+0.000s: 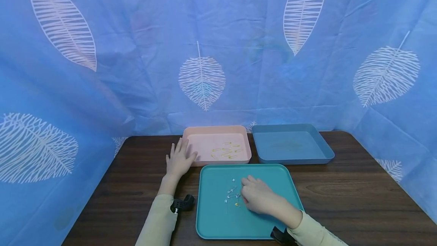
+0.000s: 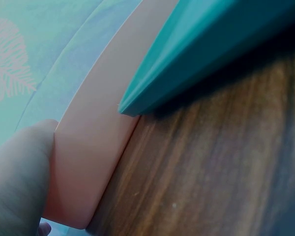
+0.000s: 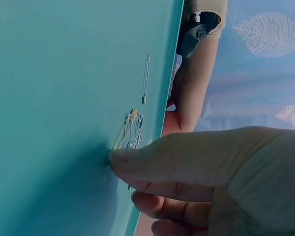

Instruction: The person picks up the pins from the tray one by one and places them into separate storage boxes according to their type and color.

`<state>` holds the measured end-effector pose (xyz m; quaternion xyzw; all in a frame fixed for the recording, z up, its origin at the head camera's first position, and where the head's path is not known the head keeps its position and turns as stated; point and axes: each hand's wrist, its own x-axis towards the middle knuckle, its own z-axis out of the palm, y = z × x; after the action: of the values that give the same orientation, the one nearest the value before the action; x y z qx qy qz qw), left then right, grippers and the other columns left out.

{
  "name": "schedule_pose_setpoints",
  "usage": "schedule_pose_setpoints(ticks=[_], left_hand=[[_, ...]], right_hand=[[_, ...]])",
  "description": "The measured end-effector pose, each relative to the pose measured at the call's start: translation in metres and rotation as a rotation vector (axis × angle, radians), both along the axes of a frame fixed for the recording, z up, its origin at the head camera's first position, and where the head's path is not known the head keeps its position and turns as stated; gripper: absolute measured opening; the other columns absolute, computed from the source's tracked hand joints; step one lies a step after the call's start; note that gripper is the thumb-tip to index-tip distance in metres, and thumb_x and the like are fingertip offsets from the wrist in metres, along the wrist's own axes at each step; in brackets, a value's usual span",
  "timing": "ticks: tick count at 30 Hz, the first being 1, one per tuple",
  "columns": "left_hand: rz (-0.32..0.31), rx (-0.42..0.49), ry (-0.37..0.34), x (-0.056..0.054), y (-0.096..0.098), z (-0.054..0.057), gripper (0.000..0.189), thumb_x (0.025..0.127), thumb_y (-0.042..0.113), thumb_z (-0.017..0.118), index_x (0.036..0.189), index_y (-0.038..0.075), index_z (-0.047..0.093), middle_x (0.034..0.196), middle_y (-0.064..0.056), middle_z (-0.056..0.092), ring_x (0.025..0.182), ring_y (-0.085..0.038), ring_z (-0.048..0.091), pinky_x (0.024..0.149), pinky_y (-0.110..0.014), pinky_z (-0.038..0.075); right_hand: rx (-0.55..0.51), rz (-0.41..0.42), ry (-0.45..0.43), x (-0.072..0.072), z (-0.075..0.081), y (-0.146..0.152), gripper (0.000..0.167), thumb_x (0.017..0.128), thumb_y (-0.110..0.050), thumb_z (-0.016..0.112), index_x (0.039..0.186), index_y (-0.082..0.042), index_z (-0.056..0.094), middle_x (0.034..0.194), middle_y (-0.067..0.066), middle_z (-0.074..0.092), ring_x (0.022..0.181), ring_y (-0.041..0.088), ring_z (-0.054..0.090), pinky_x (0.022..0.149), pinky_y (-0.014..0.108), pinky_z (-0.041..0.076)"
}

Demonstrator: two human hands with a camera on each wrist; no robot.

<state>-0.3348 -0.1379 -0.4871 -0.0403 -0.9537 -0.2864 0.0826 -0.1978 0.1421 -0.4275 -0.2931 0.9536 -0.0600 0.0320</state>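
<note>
My right hand [image 1: 258, 196] is low over the teal tray [image 1: 269, 227], beside a small cluster of silver safety pins [image 1: 232, 192]. In the right wrist view, thumb and forefinger come together at the end of a gold safety pin [image 3: 121, 133] and appear to pinch it; the fingertip contact is partly hidden. One silver safety pin [image 3: 146, 78] lies apart from the bunch. At the pink tray's [image 1: 218, 162] left front corner rests my left hand [image 1: 178, 161], fingers spread and straight. Its thumb [image 2: 22, 172] touches the tray's wall in the left wrist view.
Several gold safety pins [image 1: 227, 151] lie scattered in the pink tray. A blue tray [image 1: 290, 161] stands to its right, behind the teal one. All are on a dark wooden table [image 1: 355, 196], with a blue leaf-patterned cloth [image 1: 252, 79] hanging behind.
</note>
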Motion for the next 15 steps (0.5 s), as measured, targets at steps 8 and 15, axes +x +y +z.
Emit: schedule_pose_setpoints(ticks=[8,15], left_hand=[[-0.001,0.01,-0.011,0.0017,-0.0007,0.0009,0.073,0.095,0.051,0.053,0.156,0.021,0.026,0.165,-0.008,0.012,0.15,-0.043,0.009,0.109,-0.077,0.012],[-0.007,0.018,0.0,-0.0003,-0.0013,0.0013,0.073,0.095,0.053,0.052,0.156,0.021,0.027,0.165,-0.01,0.016,0.15,-0.043,0.01,0.11,-0.076,0.012]], right_hand=[[-0.026,-0.007,-0.021,-0.0024,-0.0007,-0.0025,0.035,0.074,-0.007,0.074,0.055,-0.019,0.048,0.076,-0.008,0.04,0.072,0.011,0.032,0.061,0.022,0.027],[0.0,0.016,-0.012,-0.0021,-0.0029,-0.0069,0.037,0.08,-0.009,0.072,0.055,-0.02,0.048,0.077,-0.008,0.041,0.071,0.011,0.032,0.06,0.022,0.027]])
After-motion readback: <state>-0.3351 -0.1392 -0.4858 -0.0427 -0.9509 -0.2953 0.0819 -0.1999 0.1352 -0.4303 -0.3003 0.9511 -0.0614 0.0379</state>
